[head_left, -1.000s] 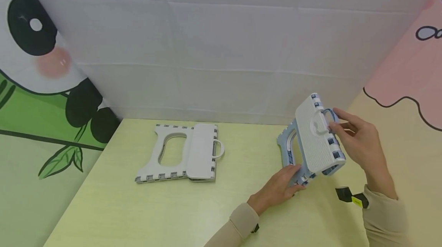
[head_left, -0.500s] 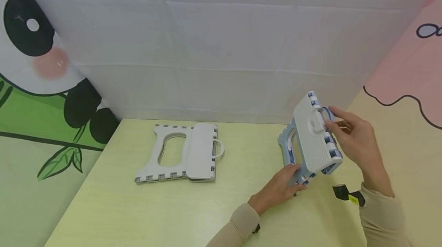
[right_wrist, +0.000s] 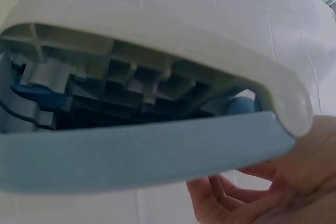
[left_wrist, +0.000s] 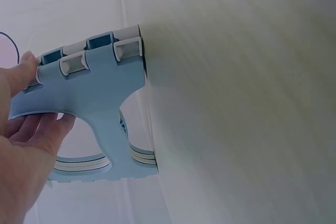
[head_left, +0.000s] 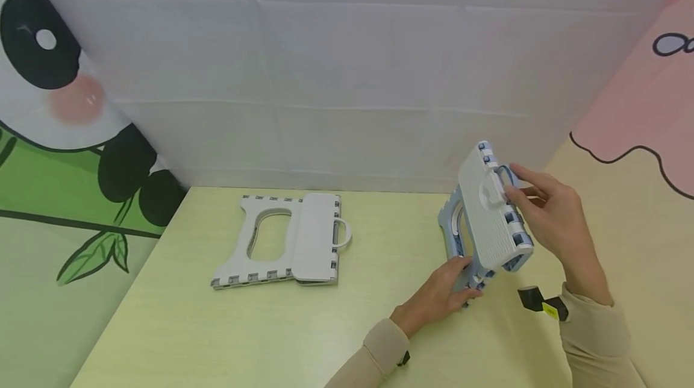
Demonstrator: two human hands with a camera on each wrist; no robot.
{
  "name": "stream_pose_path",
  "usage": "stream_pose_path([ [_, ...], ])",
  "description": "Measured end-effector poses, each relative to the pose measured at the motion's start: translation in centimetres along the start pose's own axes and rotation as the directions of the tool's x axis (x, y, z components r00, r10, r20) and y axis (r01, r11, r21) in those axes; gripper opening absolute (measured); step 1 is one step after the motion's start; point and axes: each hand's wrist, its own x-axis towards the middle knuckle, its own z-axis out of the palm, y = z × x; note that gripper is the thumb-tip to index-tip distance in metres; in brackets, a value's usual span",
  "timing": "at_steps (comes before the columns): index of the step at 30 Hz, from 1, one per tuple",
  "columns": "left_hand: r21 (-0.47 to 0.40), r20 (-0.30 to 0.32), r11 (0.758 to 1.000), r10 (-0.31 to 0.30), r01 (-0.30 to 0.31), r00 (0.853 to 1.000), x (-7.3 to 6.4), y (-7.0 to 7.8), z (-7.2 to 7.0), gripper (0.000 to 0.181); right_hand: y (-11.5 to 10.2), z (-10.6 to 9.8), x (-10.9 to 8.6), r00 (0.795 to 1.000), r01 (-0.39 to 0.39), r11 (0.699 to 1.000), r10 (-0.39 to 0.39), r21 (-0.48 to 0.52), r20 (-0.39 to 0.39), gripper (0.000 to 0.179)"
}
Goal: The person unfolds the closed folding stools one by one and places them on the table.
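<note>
Holding: a blue and white folding stool (head_left: 484, 216) between two hands, at the right of the surface (head_left: 255, 340) in the head view.
Left hand: the left hand (head_left: 435, 299) has a closed grip on the lower part of the blue leg panel (left_wrist: 100, 87); in the left wrist view its thumb lies on the notched edge and its fingers reach through the oval hole.
Right hand: the right hand (head_left: 557, 216) has its thumb and forefinger close together in a pinching grip on the blue loop (head_left: 505, 167) at the edge of the seat; its other fingers are curled.
Stool in hand: tilted, white ribbed seat facing up and leaning; the right wrist view shows ribs in the gap between white and blue panels. Whether its lower edge touches the surface, I cannot tell.
White stool: the second stool (head_left: 320, 237) lies flat, well apart from both hands, its small ring handle (head_left: 346, 234) pointing right.
Sleeves: beige cuffs (head_left: 593, 322), a black strap piece (head_left: 542, 302) with a yellow tag near the right one.
Backdrop: pale creased cloth (head_left: 347, 75), cartoon eye (head_left: 40, 38) at left, pink shape (head_left: 645, 111) at right.
</note>
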Motion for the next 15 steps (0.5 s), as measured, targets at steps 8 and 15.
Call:
stream_pose_path([
  [8, -0.026, 0.001, 1.0, 0.005, -0.005, 1.0, -0.11, -0.08, -0.06, 0.059, -0.46, 0.34, -0.13, 1.0, 0.02, 1.0, -0.02, 0.007, -0.008, 0.047],
  [15, -0.02, -0.012, 1.0, 0.008, -0.008, 1.0, -0.28, -0.13, -0.18, 0.06, -0.4, 0.57, -0.01, 0.999, 0.041, 0.998, -0.041, 0.041, 0.008, 0.048],
])
